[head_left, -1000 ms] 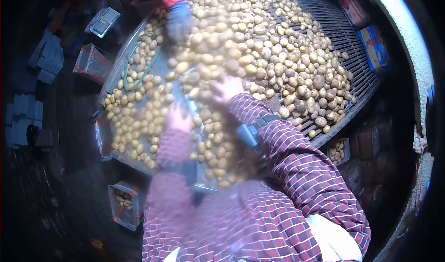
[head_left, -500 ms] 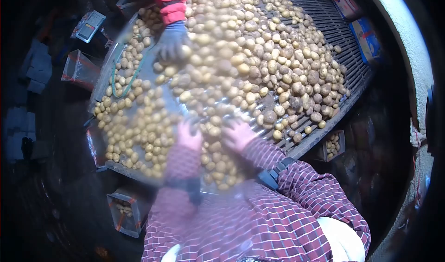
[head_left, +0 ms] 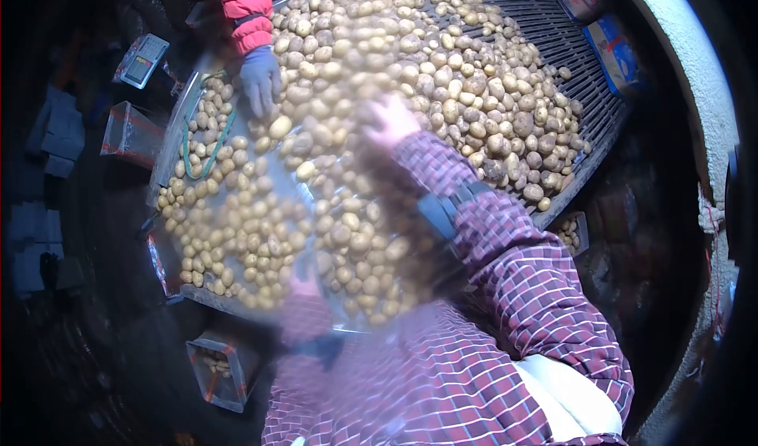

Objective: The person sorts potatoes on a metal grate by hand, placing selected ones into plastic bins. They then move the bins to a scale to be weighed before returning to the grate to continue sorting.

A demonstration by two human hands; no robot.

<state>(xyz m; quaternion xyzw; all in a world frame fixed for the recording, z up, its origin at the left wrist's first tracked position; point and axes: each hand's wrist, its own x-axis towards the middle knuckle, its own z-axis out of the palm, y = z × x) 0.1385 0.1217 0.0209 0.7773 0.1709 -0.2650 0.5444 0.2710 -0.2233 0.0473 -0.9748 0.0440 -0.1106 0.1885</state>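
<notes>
Potatoes (head_left: pixel 493 114) lie heaped across a slatted sorting table (head_left: pixel 545 20) and over its flat metal part (head_left: pixel 276 166). My right hand (head_left: pixel 391 122) reaches far over the middle of the heap, touching or just above the potatoes; its fingers are smeared. Near the front edge, my left hand (head_left: pixel 304 280) is low beside the smaller potatoes on the left, also smeared by motion. What either hand holds, if anything, does not show. Across the table, a co-worker's gloved hand (head_left: pixel 260 79) hangs beside a larger pale potato (head_left: pixel 280 126).
A green cord loop (head_left: pixel 188 150) lies among potatoes at the left rim. Clear-sided crates (head_left: pixel 130 134) stand on the floor at left, one crate (head_left: pixel 217 371) with potatoes inside. A scale display (head_left: pixel 144 61) is at upper left. A pale wall (head_left: pixel 695 67) curves along the right.
My right hand has moved up and away over the heap. My left hand has come down nearer the front edge. The co-worker's gloved hand has shifted left.
</notes>
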